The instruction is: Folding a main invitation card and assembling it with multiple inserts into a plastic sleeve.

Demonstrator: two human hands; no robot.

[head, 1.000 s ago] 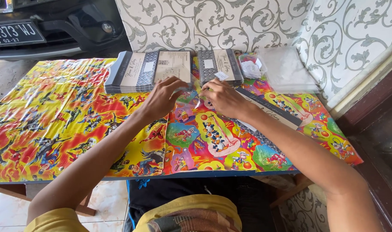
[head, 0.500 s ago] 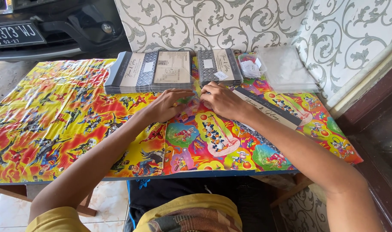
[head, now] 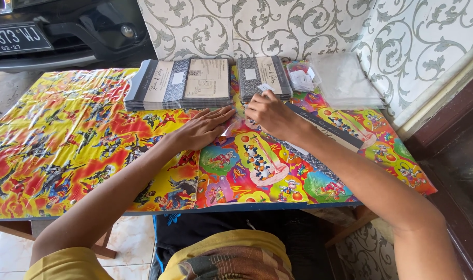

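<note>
**Head view, single entry.**

**Observer:** Where are your hands, taking the big stack of cards (head: 179, 83) as the reference?

**Note:** Your left hand (head: 202, 129) lies just in front of the stack's right end. It is flat, fingers spread wide, gripping nothing, and pressing a clear sleeve (head: 235, 123) onto the tablecloth (head: 65, 135). Your right hand (head: 267, 114) is right of the stack, in front of the smaller stack (head: 262, 77). Its fingers are curled into a narrow pinch at the sleeve's far end. What sits between the fingertips is too small to tell.

**Observer:** Which way does the sleeve run?

**Note:** It shows only as a glint between your two hands, with its long axis roughly along the big stack's front edge. Its open end cannot be made out. A dark card (head: 327, 129) lies partly under your right forearm. Its long axis is diagonal, running from near the smaller stack toward the table's near right corner.

**Observer:** How far along are you?

**Note:** My judgement is early to middle. Both stacks are tall, and a pile of clear sleeves (head: 348, 83) lies well to the right of the big stack, with a small packet of labels (head: 301, 78) between them. The one sleeve is flattened and the card is not yet inside it. No separate finished pile is visible.
</note>
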